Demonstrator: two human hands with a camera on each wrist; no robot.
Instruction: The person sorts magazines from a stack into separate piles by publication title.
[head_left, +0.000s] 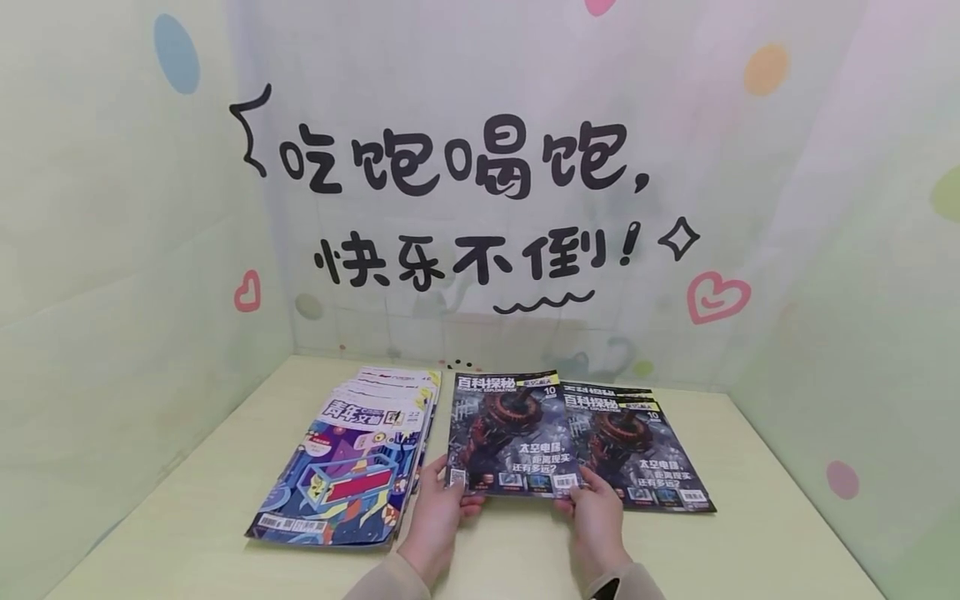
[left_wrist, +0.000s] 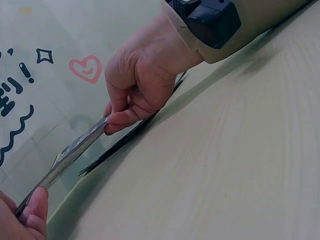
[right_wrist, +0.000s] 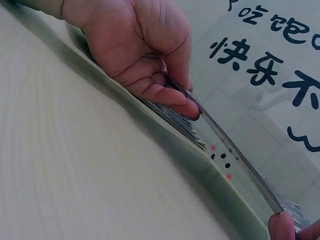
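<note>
Both hands hold a dark magazine (head_left: 513,433) by its lower corners, in the middle of the head view. It has a red ring-shaped machine on its cover. My left hand (head_left: 437,510) pinches the left corner, thumb on top and fingers beneath. At the right corner my right hand (head_left: 597,510) pinches in the same way. Seen edge-on in the left wrist view, the magazine (left_wrist: 75,150) is tilted and lifted off the table. To its right lie magazines with the same cover (head_left: 637,454), partly covered by the held one.
A fanned stack of magazines (head_left: 337,475) with a purple, colourful cover lies left of my left hand. The pale table (head_left: 757,525) is enclosed by printed walls (head_left: 480,75) at the back and sides.
</note>
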